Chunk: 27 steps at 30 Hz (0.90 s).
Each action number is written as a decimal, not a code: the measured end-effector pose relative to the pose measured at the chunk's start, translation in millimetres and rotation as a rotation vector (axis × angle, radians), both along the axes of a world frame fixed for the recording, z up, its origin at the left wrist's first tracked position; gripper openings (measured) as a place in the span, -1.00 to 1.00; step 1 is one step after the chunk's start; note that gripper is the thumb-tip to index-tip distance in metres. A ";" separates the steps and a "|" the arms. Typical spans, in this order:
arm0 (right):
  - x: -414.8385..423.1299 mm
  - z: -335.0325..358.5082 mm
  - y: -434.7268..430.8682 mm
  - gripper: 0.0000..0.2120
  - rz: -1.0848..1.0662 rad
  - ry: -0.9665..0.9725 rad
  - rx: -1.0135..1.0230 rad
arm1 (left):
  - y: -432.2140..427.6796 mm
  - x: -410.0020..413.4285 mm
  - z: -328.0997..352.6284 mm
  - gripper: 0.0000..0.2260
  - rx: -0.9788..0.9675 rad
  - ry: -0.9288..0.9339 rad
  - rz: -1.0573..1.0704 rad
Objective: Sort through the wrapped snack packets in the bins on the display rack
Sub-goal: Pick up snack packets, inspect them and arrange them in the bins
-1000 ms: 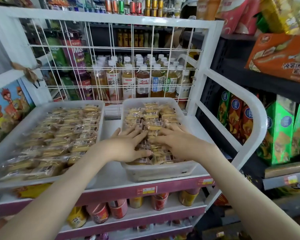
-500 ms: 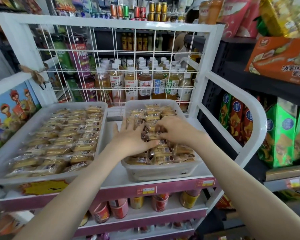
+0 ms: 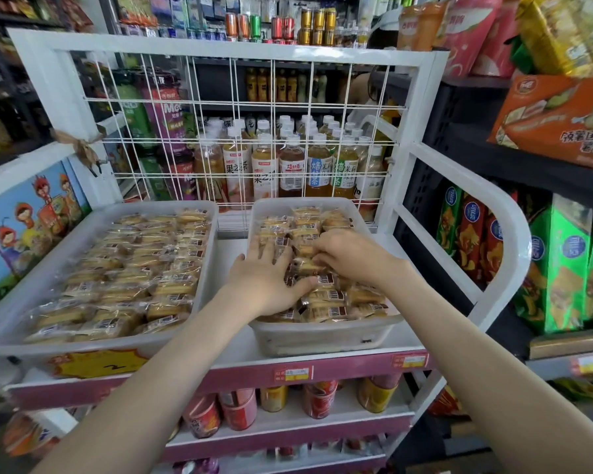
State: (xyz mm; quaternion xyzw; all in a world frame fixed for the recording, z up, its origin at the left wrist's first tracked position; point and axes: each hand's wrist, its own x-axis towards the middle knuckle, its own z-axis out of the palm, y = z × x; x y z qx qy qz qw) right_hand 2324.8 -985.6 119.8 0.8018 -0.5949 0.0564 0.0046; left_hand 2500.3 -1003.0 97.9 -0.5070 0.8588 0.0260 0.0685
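Two translucent plastic bins stand side by side on the top shelf of a white display rack (image 3: 421, 172). The right bin (image 3: 322, 335) is heaped with clear-wrapped yellow snack packets (image 3: 326, 297). My left hand (image 3: 266, 278) lies flat on the packets in the middle of that bin, fingers spread and straight. My right hand (image 3: 351, 253) is just right of it, fingers curled down onto a packet (image 3: 305, 265) between the two hands. The left bin (image 3: 14, 333) holds neat rows of the same packets (image 3: 131, 268).
A white wire grid (image 3: 240, 131) backs the shelf, with drink bottles (image 3: 291, 169) behind it. Cans (image 3: 240, 408) fill the lower shelf. Dark shelving with snack boxes (image 3: 558, 271) stands close on the right. A cartoon panel (image 3: 24, 220) closes the left side.
Both hands have slid from the near end of the right bin toward its middle. My right hand's fingers have gone from flat to curled over a packet.
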 end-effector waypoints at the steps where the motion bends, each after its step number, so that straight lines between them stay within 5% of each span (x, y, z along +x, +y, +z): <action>1: -0.6 0.0 0.2 -0.90 -0.002 -0.005 -0.004 | 0.0 0.1 -0.2 -0.18 -0.002 0.001 -0.001; 6: -2.1 -1.8 2.5 -0.91 0.017 -0.036 -0.014 | 2.8 -0.5 2.4 -0.23 -0.092 -0.068 -0.034; 10: -1.6 -1.6 4.5 -0.63 0.064 -0.029 0.031 | 4.2 -0.8 2.4 -0.24 -0.131 -0.054 -0.055; 16: 5.5 0.1 1.5 -0.53 0.066 0.063 0.071 | 3.7 -0.8 1.7 -0.24 -0.085 -0.025 -0.044; 27: -24.1 28.1 6.8 -0.72 -0.018 -0.534 -0.041 | -0.7 2.2 1.6 -0.23 -0.032 -0.001 -0.043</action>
